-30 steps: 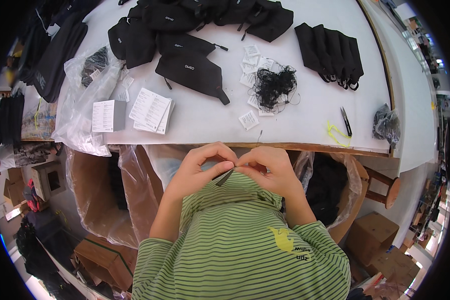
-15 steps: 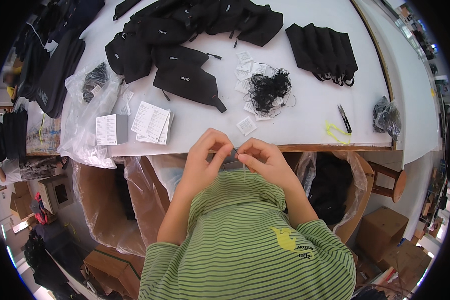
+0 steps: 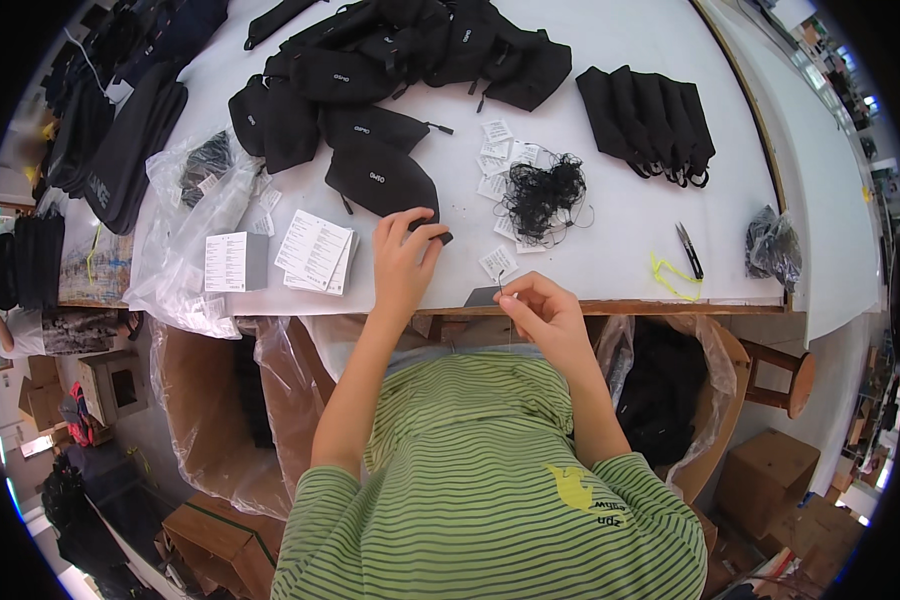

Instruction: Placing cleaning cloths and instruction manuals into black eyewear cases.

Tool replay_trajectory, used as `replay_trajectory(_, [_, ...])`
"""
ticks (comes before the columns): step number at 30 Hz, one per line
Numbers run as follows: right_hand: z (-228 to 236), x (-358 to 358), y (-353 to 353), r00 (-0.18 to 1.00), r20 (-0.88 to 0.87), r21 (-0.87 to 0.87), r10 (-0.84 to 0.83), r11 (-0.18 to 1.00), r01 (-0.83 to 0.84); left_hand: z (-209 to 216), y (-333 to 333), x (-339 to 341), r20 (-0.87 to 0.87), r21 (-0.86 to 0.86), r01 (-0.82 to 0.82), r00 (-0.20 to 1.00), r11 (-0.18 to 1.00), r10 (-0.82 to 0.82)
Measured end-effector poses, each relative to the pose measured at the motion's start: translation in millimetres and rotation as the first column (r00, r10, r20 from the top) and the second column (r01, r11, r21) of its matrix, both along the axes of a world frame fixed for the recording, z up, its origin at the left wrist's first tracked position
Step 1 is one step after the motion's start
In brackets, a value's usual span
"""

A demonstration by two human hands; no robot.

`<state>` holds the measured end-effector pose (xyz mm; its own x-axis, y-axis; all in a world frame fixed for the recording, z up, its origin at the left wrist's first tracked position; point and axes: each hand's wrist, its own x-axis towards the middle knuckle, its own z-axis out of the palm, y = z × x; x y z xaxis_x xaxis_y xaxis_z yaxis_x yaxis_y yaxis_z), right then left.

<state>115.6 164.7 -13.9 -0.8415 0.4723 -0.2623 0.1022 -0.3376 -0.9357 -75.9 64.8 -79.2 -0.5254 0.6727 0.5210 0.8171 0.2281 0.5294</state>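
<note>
My left hand (image 3: 402, 262) reaches over the table, its fingers closed on the near end of a black zip pouch (image 3: 375, 178). That pouch lies at the front of a heap of similar black pouches (image 3: 345, 75). Nearer the table's front edge, my right hand (image 3: 548, 312) pinches a thin black cord between thumb and fingers. A dark flat card (image 3: 481, 297) sits beside those fingertips; whether the cord joins it I cannot tell. Just beyond are a small white label (image 3: 497, 262) and a tangled bundle of black cords (image 3: 545, 195).
Stacks of white printed cards (image 3: 315, 252) and a clear plastic bag (image 3: 185, 225) stand on the left. Rightward lie folded black bags (image 3: 645, 120), thread snips (image 3: 689, 250) and yellow cord (image 3: 670, 278). Lined cardboard boxes (image 3: 210, 420) are below the table edge.
My hands were together near the table edge. The left has moved forward onto the black pouch; the right has shifted slightly right, with the cord in its fingers.
</note>
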Motion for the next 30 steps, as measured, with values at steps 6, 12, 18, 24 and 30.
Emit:
replay_trajectory(6, [-7.8, -24.7, -13.5, 0.991, 0.116, 0.451, -0.071, 0.893, 0.011, 40.5, -37.8, 40.3, 0.234, 0.151, -0.140, 0.967, 0.979, 0.102])
replay_trajectory(12, [4.0, -35.2, -26.4, 0.992, 0.098, 0.583, 0.082, 0.803, -0.124, 47.4, -56.7, 55.7, 0.474, 0.060, -0.127, 0.876, 0.990, 0.084])
replay_trajectory(18, [6.7, -29.1, -24.0, 0.990, 0.096, 0.445, 0.104, 0.885, -0.136, 56.9, -64.1, 61.3, 0.484, 0.149, -0.127, 0.874, 0.981, 0.039])
replay_trajectory(24, [7.7, -14.9, -6.3, 0.984, -0.176, -0.137, 0.016, 0.990, -0.041, 79.5, -67.9, 68.5, 0.857, 0.408, -0.289, 0.447, 0.866, -0.254])
replay_trajectory(30, [13.1, -14.1, -6.1, 0.966, -0.255, -0.209, 0.046, 0.972, -0.102, 89.3, -63.6, 72.7, 0.928, 0.268, -0.076, 0.288, 0.960, -0.236])
